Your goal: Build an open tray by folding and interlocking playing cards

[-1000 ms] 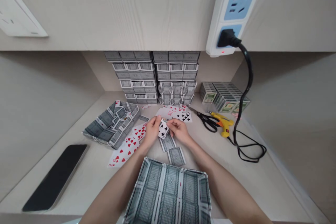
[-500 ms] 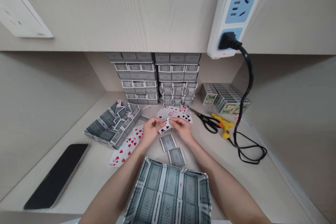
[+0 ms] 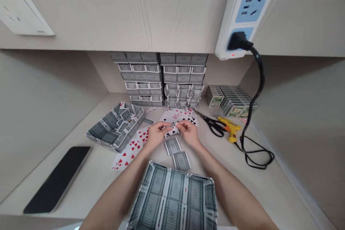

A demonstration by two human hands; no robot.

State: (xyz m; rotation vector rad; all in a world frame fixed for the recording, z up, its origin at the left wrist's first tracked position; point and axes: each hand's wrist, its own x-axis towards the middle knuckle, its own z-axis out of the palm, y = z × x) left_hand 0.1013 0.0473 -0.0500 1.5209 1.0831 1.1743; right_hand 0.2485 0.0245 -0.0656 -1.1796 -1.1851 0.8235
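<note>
My left hand (image 3: 158, 133) and my right hand (image 3: 188, 131) meet over the middle of the desk, fingertips pinching a playing card (image 3: 173, 125) from both sides. The card looks folded and is partly covered by the fingers. Just below it lies a face-up clubs card (image 3: 171, 132). Nearer to me rest two patterned card pieces (image 3: 173, 146), backs up with bent edges. A box made of folded cards (image 3: 172, 201) sits between my forearms. To the left, a row of hearts cards (image 3: 126, 154) is spread face up, partly under my left forearm.
A card-built tray (image 3: 107, 133) holding folded pieces stands at left, with a black phone (image 3: 58, 179) before it. Stacked card boxes (image 3: 142, 79) line the back. Scissors (image 3: 214, 125), a yellow glue gun (image 3: 231, 129) and its looped cable (image 3: 258, 166) lie right; a power strip (image 3: 246, 14) hangs above.
The fingertips have shifted slightly, and the pinched card now shows narrower between them. My right hand has moved a little to the right. The view has tilted slightly; other things stay put.
</note>
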